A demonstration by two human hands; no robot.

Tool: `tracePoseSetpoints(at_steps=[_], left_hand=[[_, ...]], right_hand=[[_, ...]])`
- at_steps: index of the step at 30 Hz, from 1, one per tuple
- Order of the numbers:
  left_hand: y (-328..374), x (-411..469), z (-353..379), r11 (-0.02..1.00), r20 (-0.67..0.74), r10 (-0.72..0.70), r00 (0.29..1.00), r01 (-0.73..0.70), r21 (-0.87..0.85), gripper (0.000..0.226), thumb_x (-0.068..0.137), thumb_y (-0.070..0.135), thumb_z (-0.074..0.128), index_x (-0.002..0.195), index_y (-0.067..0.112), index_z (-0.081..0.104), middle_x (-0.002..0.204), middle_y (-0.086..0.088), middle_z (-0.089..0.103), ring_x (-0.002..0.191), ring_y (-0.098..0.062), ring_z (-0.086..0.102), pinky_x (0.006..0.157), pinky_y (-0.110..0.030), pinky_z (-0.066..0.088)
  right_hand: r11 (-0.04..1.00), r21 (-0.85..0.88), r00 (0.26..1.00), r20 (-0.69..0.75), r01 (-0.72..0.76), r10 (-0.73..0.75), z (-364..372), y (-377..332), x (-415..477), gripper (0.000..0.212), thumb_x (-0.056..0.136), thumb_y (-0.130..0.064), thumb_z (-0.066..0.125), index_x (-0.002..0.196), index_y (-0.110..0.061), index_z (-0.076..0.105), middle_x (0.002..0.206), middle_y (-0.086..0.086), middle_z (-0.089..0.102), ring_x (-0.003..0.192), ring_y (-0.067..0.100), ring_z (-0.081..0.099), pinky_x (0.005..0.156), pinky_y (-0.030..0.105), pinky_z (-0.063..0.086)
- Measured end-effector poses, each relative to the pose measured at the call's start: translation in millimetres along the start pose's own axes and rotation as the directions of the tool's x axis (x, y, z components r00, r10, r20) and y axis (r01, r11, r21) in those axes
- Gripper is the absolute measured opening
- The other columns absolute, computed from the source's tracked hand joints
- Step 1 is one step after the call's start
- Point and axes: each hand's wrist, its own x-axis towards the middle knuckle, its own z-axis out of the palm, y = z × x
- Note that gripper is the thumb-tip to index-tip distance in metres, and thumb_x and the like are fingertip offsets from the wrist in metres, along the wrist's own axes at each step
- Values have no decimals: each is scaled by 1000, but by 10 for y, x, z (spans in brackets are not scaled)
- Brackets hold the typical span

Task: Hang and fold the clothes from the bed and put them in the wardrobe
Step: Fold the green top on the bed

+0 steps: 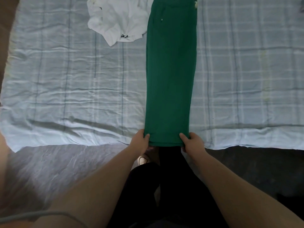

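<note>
**A:** Where were the green trousers?

**B:** Flat on the bed, as one long narrow strip. It ran from the top centre of the frame down to the bed's near edge at lower centre. The waist end was at the top and the hem was nearest the person.

**A:** And the hands?

**B:** Both were at the hem. The left hand held the hem's left corner and the right hand held its right corner. Each grip was clamped on the fabric, thumb on top and fingers tucked underneath.

**A:** Was anything else on the bed?

**B:** A crumpled white garment lay at upper centre, just left of the trousers. Its edge touched or nearly touched them, but I couldn't tell which. The pale blue checked cover was creased, mostly on the left side.

**A:** What about below the hem?

**B:** The person's legs in black were at bottom centre, with a light shoe beside the left wrist.
</note>
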Motion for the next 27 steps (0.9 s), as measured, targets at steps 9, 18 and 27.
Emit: tracePoseSetpoints(at_steps=[9, 18, 27], left_hand=[[395, -626, -210, 815, 135, -59, 989, 126, -566, 27, 101, 0, 48, 126, -8, 56, 121, -26, 66, 109, -35, 66, 85, -38, 60], [968, -1673, -637, 880, 12, 282, 959, -254, -402, 33, 98, 2, 57, 123, 21, 64, 104, -14, 74, 99, -30, 72, 74, -30, 61], [837, -2281, -1006, 915, 115, 341, 933, -302, -267, 15, 99, 17, 60, 102, 12, 74, 110, -16, 72, 96, -27, 73, 87, -36, 59]], right_hand=[[855, 500, 985, 154, -142, 73, -158, -80, -291, 8, 98, -5, 54, 103, -2, 60, 122, 23, 64, 91, 24, 68, 62, 24, 57], [892, 351, 956, -33, 284, -291, -688, -703, -1477, 24, 95, 5, 56, 115, -6, 60, 88, 10, 69, 70, 11, 70, 55, 14, 50], [911, 326, 953, 77, 253, -292, -941, -612, -2058, 7, 93, -10, 64, 89, -10, 70, 85, 0, 70, 76, 10, 63, 62, 21, 51]])
